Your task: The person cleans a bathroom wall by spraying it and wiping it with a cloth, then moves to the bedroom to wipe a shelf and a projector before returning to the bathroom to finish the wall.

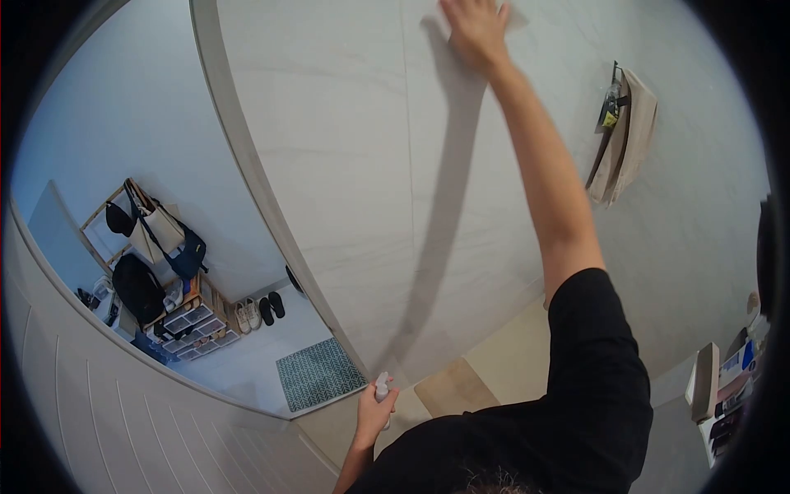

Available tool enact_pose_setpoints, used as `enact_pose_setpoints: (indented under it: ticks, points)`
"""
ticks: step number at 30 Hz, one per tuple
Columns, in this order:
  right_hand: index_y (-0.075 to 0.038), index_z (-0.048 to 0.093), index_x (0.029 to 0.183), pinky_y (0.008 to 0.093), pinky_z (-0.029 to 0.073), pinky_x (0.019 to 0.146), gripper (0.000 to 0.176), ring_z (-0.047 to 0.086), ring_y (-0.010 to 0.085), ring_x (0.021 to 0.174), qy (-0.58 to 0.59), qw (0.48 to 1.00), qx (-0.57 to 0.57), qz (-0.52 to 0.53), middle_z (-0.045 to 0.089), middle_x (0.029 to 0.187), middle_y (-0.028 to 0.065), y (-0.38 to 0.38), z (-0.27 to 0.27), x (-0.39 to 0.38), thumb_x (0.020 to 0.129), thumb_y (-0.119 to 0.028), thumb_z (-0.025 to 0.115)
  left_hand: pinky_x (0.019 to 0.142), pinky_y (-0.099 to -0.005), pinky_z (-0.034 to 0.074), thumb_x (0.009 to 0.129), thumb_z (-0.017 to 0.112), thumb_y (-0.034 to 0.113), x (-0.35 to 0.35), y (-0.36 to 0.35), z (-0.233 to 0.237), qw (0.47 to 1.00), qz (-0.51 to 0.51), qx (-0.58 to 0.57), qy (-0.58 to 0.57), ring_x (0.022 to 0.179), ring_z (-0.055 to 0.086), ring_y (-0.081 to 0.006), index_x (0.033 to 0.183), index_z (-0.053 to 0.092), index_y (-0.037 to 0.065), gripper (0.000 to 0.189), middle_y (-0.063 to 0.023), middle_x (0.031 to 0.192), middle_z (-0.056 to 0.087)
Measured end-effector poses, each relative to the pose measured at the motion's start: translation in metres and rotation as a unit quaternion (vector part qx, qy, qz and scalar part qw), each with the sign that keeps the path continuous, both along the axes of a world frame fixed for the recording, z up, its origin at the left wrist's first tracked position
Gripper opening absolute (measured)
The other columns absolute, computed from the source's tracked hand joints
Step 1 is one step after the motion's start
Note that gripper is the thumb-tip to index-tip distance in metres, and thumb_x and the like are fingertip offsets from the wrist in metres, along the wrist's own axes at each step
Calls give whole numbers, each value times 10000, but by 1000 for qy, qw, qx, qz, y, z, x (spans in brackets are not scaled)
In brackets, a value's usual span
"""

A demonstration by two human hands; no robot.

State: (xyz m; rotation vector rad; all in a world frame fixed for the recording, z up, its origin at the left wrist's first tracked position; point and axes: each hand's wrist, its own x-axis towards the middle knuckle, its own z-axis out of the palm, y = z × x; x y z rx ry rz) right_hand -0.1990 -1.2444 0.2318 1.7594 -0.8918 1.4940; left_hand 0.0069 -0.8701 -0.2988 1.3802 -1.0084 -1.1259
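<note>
My left hand [374, 412] is low in the view, wrapped round a small white bottle [382, 391] with a spray-type top. It is near the foot of the door frame. My right arm is stretched up along the pale marble-look wall [346, 148]. At the top edge of the view, my right hand [476, 34] lies against that wall with its fingers apart. The fingertips are partly cut off by the frame. A greyish patch shows beside this hand, and I cannot make out whether it is a shadow or a cloth.
A beige cloth item [629, 140] hangs from a hook on the right wall. Toiletries and a shelf [706, 383] stand at the lower right. Beyond the doorway are a patterned mat [321, 375], shoes [247, 315], hanging bags [188, 251] and stacked drawers [193, 333]. A ribbed door [123, 395] is at left.
</note>
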Motion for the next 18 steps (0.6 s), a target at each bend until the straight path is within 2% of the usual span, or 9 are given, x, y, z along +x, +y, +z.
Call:
enact_pose_setpoints:
  ticks: [2, 5, 7, 9, 11, 13, 14, 15, 18]
  points:
    - [-100, 111, 1619, 567, -8, 1222, 804, -29, 362, 1552, -19, 999, -12, -39, 64, 1692, 136, -16, 18, -11, 1024, -619, 263, 502, -235, 431, 913, 716, 135, -2, -1, -3, 1000, 25, -3, 12, 549, 529, -58, 1162, 652, 31, 277, 24, 707, 574]
    - [-96, 138, 1615, 573, -6, 1223, 797, -4, 352, 1554, -3, 996, 26, 90, 74, 1689, 143, 17, -18, -16, 1025, -611, 283, 500, -236, 427, 916, 713, 137, -10, -7, 9, 999, 41, 7, -10, 549, 527, -56, 1159, 653, 31, 272, 26, 703, 573]
    - [-100, 284, 1580, 702, 52, 1147, 776, 116, 444, 1521, 24, 996, -23, 82, 158, 1676, 148, -1, -89, -23, 970, -555, 433, 500, -236, 428, 915, 714, 137, -15, -10, 14, 999, 47, 16, -12, 551, 527, -55, 1160, 653, 32, 273, 26, 704, 573]
    - [-97, 297, 1575, 710, 28, 1148, 823, 99, 454, 1523, 46, 993, -35, 102, 177, 1669, 155, -7, -184, -32, 946, -589, 495, 500, -236, 429, 915, 714, 137, -23, -20, 13, 998, 55, 10, -11, 554, 527, -54, 1161, 653, 32, 274, 27, 704, 573]
    - [-49, 335, 1539, 724, 3, 1143, 841, 67, 515, 1508, 73, 992, 20, 105, 167, 1653, 226, -4, -299, -44, 936, -614, 492, 508, -233, 433, 913, 719, 147, -30, -28, 8, 997, 74, 5, -10, 557, 528, -54, 1163, 653, 37, 281, 31, 704, 573]
    - [8, 497, 1362, 753, 35, 1128, 741, 201, 547, 1449, 118, 976, 171, 58, 338, 1547, 258, 6, -417, -54, 924, -590, 520, 513, -235, 439, 912, 723, 156, -40, -35, 12, 998, 67, 3, -6, 559, 532, -58, 1168, 651, 33, 293, 28, 708, 577]
    - [0, 572, 1257, 758, 73, 1125, 681, 332, 519, 1372, 223, 934, 281, 7, 456, 1422, 254, 25, -450, -62, 919, -589, 527, 519, -237, 445, 911, 727, 165, -46, -39, 14, 999, 54, -1, -1, 561, 537, -61, 1173, 650, 30, 305, 25, 712, 581]
    - [-15, 608, 1218, 741, 105, 1135, 666, 414, 451, 1319, 236, 932, 272, 49, 521, 1346, 206, 29, -489, -70, 914, -601, 528, 519, -237, 445, 911, 727, 165, -52, -42, 16, 998, 57, -2, -6, 561, 537, -61, 1173, 650, 30, 305, 25, 712, 581]
    - [-74, 622, 1228, 717, 126, 1150, 622, 429, 387, 1319, 301, 896, 323, 41, 538, 1339, 137, 33, -542, -88, 912, -603, 533, 527, -246, 452, 910, 733, 178, -74, -59, 23, 998, 32, 5, -61, 559, 544, -69, 1188, 645, 20, 332, 15, 718, 592]
